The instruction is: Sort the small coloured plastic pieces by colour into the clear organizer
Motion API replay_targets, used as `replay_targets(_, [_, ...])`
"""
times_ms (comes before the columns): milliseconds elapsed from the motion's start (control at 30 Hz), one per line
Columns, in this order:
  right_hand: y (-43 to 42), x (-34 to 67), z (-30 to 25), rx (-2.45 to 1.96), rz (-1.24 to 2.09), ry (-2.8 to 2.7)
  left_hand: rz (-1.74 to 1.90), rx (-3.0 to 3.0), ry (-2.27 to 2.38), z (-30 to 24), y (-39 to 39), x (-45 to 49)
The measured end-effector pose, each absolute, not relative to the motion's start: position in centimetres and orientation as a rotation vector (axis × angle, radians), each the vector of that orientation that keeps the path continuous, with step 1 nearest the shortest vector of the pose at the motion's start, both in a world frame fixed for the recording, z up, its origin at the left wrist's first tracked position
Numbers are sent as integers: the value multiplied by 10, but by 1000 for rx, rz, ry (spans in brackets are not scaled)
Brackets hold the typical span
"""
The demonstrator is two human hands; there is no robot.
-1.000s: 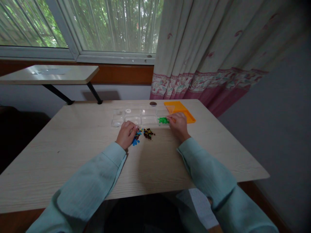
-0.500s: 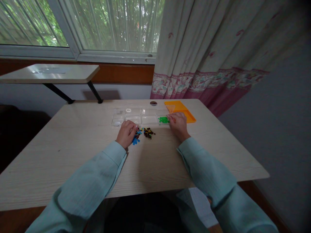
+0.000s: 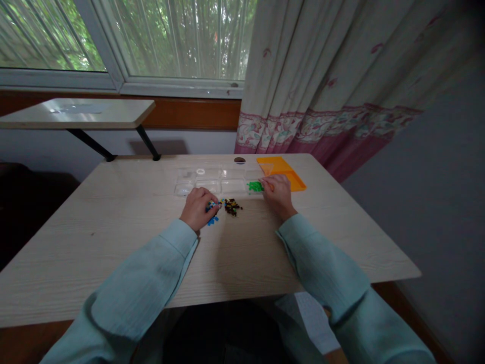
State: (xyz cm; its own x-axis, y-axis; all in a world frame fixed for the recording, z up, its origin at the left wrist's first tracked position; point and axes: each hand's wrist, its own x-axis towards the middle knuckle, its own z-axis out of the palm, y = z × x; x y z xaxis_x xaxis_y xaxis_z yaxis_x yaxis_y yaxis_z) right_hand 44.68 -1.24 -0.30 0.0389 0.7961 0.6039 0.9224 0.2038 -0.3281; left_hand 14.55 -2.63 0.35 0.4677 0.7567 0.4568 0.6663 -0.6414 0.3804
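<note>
My left hand (image 3: 199, 208) is over a small pile of blue pieces (image 3: 212, 220) on the table, thumb and fingers apart with some pieces showing between them. Right beside it lies a pile of dark brown and yellow pieces (image 3: 232, 207). My right hand (image 3: 279, 196) is closed at the front right compartment of a clear divided tray (image 3: 233, 186). Small green pieces (image 3: 255, 186) lie in that compartment, touching or very near the fingertips. Whatever those fingers hold is too small to make out.
An orange tray (image 3: 297, 182) sits behind my right hand at the table's far right. A round dark hole (image 3: 239, 160) is near the back edge. On the left, a raised white shelf (image 3: 113, 112) stands on black legs. A curtain (image 3: 288, 101) hangs behind the table.
My left thumb has moved down and away from the fingers, so blue pieces show between them. The right hand stays at the green pieces, almost unmoved.
</note>
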Motion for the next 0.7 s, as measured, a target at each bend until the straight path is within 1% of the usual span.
replay_targets(133, [-13, 447, -2, -1612, -221, -1782, 814, 2614, 1257, 8, -27, 143])
replay_targets(467, [-11, 448, -4, -1591, -225, -1778, 729, 2720, 1079, 12, -17, 128])
replay_targets(700, [-14, 445, 0, -1591, -220, -1777, 687, 2752, 1105, 12, -18, 129])
